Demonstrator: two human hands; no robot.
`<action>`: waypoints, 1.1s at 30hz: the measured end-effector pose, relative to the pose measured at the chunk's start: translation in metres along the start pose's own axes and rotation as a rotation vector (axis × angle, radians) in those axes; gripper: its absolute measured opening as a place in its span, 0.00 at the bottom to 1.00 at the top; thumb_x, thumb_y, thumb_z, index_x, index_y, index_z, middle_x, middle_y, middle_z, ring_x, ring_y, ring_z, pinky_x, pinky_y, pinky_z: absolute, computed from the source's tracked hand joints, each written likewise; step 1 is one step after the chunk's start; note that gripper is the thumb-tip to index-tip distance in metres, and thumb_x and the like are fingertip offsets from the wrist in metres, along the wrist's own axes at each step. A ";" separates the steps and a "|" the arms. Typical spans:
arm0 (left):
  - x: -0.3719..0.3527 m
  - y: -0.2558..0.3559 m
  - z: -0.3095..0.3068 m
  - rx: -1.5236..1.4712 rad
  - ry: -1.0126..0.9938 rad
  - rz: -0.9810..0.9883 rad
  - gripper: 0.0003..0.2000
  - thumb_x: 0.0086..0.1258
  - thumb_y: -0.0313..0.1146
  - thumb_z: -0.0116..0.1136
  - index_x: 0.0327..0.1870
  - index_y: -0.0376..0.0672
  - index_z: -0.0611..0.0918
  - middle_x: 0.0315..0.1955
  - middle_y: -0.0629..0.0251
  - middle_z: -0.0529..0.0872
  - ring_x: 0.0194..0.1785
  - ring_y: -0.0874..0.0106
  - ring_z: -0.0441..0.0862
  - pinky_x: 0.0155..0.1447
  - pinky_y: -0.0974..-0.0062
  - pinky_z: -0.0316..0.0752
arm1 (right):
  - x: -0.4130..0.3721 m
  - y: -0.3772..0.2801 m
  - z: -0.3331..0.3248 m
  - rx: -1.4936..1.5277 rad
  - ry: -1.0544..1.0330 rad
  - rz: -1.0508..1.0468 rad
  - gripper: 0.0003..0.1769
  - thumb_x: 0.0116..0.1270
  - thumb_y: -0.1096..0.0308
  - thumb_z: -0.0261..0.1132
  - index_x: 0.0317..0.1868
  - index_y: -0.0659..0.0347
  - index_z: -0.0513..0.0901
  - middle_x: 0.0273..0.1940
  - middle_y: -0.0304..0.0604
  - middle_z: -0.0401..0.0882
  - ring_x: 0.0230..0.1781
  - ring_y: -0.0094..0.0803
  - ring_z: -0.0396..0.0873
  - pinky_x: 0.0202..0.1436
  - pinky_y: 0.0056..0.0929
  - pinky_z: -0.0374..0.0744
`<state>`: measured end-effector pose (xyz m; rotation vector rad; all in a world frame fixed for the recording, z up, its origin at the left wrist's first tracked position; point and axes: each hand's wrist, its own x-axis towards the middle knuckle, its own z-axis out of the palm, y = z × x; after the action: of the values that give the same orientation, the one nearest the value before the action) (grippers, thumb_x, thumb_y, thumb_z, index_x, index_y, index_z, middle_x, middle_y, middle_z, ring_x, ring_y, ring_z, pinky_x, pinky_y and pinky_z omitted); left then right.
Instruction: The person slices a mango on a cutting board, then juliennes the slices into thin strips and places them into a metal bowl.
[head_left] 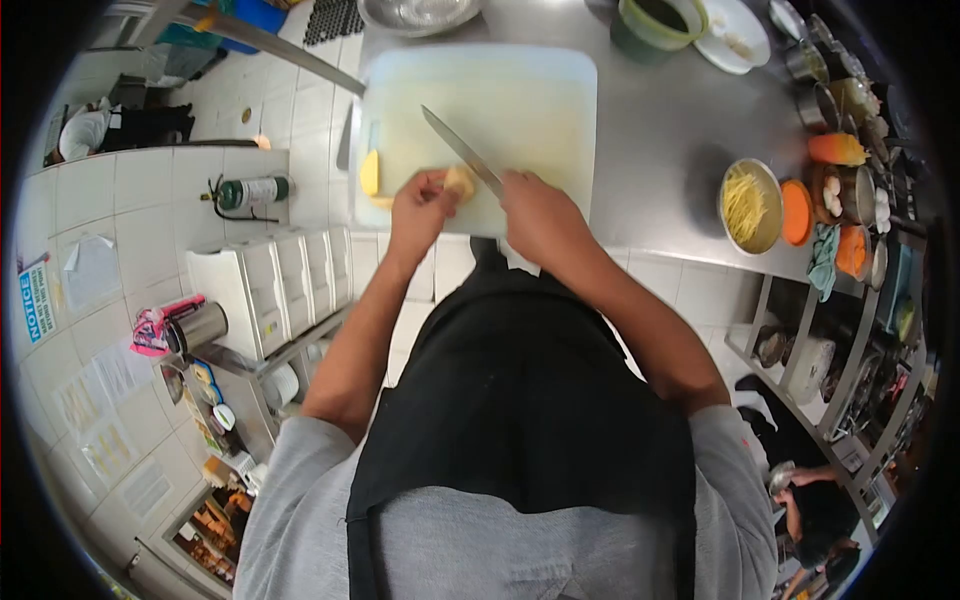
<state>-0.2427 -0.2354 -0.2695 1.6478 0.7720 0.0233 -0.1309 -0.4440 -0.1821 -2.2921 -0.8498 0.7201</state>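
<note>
My right hand [540, 212] grips the handle of a long kitchen knife [455, 141], its blade pointing up and left over a white cutting board [500, 80]. Near the board's front edge, my left hand [418, 208] has its fingers closed around a pale yellow piece [460, 183] that looks like potato. The knife blade passes just right of this piece. Left of my left hand lies a brighter yellow cut piece [371, 172], with another slice [382, 202] partly hidden by the hand.
On the steel counter [660, 150] stand a bowl of yellow strips [745, 207], a green tub [655, 28], a white plate [735, 40] and a metal bowl [420, 12]. Several containers line the right edge. Other people [825, 505] are at far right and far left.
</note>
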 end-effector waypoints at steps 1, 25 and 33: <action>-0.004 0.004 0.000 -0.020 0.041 -0.047 0.22 0.77 0.33 0.73 0.69 0.38 0.86 0.41 0.68 0.89 0.31 0.80 0.83 0.31 0.80 0.72 | -0.014 -0.004 -0.013 0.001 0.021 0.003 0.11 0.77 0.74 0.63 0.55 0.69 0.80 0.53 0.64 0.86 0.53 0.66 0.87 0.59 0.59 0.85; 0.054 0.060 0.014 0.856 0.150 0.338 0.09 0.69 0.32 0.64 0.45 0.44 0.92 0.46 0.52 0.95 0.55 0.48 0.91 0.58 0.48 0.86 | -0.028 0.081 -0.022 -0.322 0.030 0.187 0.18 0.77 0.69 0.62 0.62 0.68 0.76 0.59 0.66 0.84 0.59 0.71 0.85 0.62 0.63 0.83; 0.097 0.037 -0.176 0.708 0.679 0.361 0.22 0.67 0.32 0.67 0.63 0.50 0.92 0.50 0.47 0.94 0.50 0.48 0.93 0.57 0.54 0.87 | -0.033 0.082 -0.013 -0.343 0.085 0.179 0.20 0.79 0.67 0.62 0.65 0.68 0.75 0.58 0.67 0.83 0.56 0.72 0.85 0.60 0.65 0.83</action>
<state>-0.2247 -0.0357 -0.2318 2.4912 1.0435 0.6584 -0.1114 -0.5234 -0.2193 -2.7117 -0.7838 0.5820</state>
